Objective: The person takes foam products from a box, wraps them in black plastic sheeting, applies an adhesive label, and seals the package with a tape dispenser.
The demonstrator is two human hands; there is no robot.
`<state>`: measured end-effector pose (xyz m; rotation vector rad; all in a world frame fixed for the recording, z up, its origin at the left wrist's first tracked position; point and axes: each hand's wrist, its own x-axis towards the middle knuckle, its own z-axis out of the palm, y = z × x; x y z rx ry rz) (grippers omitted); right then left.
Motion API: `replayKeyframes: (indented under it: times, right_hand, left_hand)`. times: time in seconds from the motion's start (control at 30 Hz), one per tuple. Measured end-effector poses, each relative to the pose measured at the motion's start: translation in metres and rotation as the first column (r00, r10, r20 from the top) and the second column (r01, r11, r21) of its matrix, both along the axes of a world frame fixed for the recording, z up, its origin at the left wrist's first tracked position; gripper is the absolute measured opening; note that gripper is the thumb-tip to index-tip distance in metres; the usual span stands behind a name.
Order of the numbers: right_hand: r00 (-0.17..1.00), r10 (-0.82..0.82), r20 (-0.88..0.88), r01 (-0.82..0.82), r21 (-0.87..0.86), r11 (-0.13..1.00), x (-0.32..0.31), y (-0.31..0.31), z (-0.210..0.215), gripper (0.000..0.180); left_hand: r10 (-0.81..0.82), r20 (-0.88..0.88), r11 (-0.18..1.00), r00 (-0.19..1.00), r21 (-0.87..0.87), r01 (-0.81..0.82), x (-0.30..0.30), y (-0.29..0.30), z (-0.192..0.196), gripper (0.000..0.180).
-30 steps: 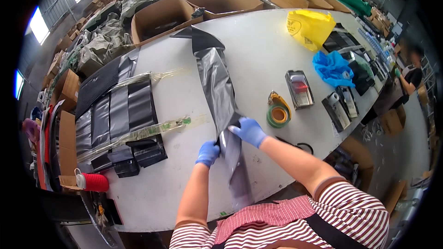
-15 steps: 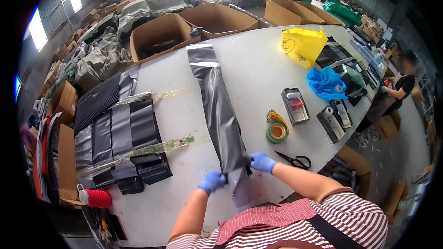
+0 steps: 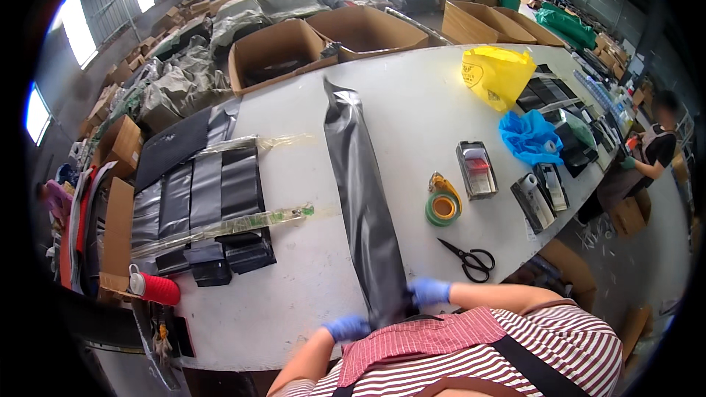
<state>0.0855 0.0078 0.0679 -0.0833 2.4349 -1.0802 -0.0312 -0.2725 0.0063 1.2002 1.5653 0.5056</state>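
A long strip of glossy black plastic sheet lies lengthwise on the white table, its near end reaching my apron. Its far end is curled and twisted. My left hand, in a blue glove, is closed at the left edge of the strip's near end. Higher up on the opposite edge, my right hand, gloved in blue too, grips the sheet with its fingertips. Folds in the strip partly hide the fingers of both hands. Black-handled scissors lie open to the right of my right hand.
Taped black sheet bundles lie left, near a red spool. To the right are a tape dispenser, small boxes, a blue bag and a yellow bag. Cardboard boxes line the far edge; a person stands at right.
Both hands have drawn the near end of the black sheet toward my body. Its far end has slid nearer and curled up. The view has shifted slightly left.
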Motion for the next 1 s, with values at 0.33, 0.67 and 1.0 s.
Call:
replayKeyframes:
  times: [0.33,0.67,1.0]
  right_hand:
    - [0.867,-0.418,-0.269,0.459,0.107,0.882,-0.071,0.085,0.013,0.024]
    - [0.939,-0.342,-0.035,0.341,-0.014,0.94,0.051,0.074,-0.003,0.032]
    - [0.403,-0.728,-0.555,0.83,-0.114,0.546,0.178,0.355,0.022,0.014]
  left_hand:
    - [0.752,0.209,0.659,0.626,-0.198,-0.726,-0.024,0.11,0.06,0.031]
    - [0.79,-0.055,0.612,0.611,0.016,-0.79,0.068,0.131,0.064,0.034]
    - [0.784,-0.285,0.562,0.551,-0.051,-0.826,0.079,0.119,0.068,0.034]
